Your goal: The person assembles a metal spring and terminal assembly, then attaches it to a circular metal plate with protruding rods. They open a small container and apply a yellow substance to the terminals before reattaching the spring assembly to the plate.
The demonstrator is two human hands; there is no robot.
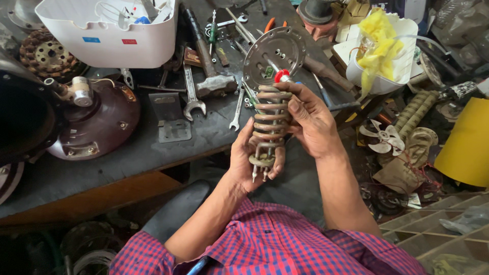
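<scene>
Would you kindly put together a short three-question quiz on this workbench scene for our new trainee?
1. True or false: both hands grip the coiled heating element.
2. Which end does the left hand hold? A) the round metal flange B) the lower end with the prongs C) neither
3. What lies on the bench directly left of the coil: spanners or a saw?

Key:
1. True; the right hand wraps the upper coils.
2. B; the round metal flange is at the far end, above both hands.
3. Spanners, beside a hammer.
</scene>
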